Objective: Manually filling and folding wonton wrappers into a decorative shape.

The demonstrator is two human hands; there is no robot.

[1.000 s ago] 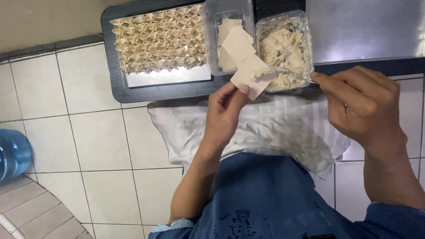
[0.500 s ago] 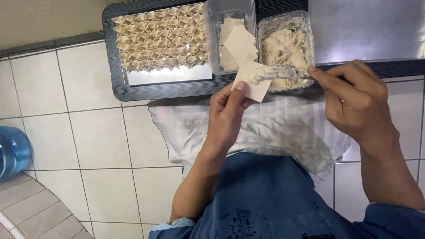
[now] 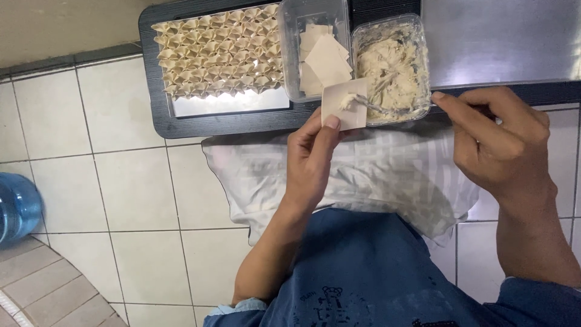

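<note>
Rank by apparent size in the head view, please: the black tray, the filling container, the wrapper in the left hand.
1. black tray
2. filling container
3. wrapper, held in the left hand

The wrapper is nearer the camera, yet looks clearly smallest.

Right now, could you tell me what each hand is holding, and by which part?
Left hand pinches a square wrapper by its lower edge; right hand holds a fork by its handle.

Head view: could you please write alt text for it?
The left hand holds a square dough wrapper while the right hand dabs filling onto it with a fork. Beyond sit a filling tub, wrapper container and tray of folded dumplings.
</note>
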